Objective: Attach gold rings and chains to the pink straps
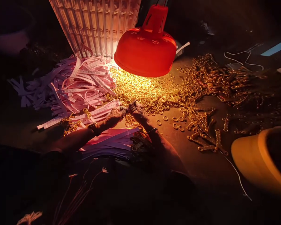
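Observation:
My left hand [117, 115] and my right hand [138, 113] meet under the lamp, their closed fingertips nearly touching. Whatever they pinch is too small and shadowed to make out. Just beyond the fingers spreads a heap of gold-coloured rings [140, 90]. White strap-like strips [103, 111] lie beside my left hand, some with gold rings [86, 113] at their ends. Beneath my wrists is a bundle of flat strips [112, 142], lit pink and purple, with rings at its right end.
A red lamp [146, 51] hangs low over the rings. Behind it stands a ribbed translucent panel [96, 25]. A pile of strips [84, 78] lies left. Bar-shaped gold pieces [217, 140] are scattered right, near a yellow tub [248, 159]. A thin white cord [239, 178] trails there.

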A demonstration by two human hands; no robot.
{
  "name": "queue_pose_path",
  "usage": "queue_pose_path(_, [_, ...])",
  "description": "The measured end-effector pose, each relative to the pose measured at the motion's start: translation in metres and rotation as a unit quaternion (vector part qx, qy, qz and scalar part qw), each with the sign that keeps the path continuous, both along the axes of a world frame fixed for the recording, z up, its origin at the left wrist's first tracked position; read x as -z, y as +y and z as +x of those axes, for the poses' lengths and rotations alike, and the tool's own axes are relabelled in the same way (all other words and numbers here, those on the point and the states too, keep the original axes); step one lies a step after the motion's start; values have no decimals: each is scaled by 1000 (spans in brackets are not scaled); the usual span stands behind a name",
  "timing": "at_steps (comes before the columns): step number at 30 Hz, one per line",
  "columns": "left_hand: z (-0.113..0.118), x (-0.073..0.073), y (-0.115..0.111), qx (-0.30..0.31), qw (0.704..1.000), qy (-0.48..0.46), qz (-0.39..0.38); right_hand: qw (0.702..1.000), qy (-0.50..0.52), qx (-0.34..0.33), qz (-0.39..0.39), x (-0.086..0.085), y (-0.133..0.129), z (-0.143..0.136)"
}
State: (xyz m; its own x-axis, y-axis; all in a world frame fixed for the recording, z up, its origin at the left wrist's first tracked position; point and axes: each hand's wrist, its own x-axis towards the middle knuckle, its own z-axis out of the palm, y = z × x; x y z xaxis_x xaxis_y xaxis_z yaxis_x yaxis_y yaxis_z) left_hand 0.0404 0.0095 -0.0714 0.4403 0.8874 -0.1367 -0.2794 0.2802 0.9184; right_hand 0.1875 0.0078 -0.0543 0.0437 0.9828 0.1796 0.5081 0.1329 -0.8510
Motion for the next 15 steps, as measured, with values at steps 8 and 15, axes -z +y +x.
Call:
queue_pose_path(8, [-22,-52,11,40,994,82,-60,990,-92,-100,-48,-48,-23,1])
queue_pose_path(15, [-50,-83,-26,121,982,129,-69,986,-133,-85,-53,-61,-104,-22])
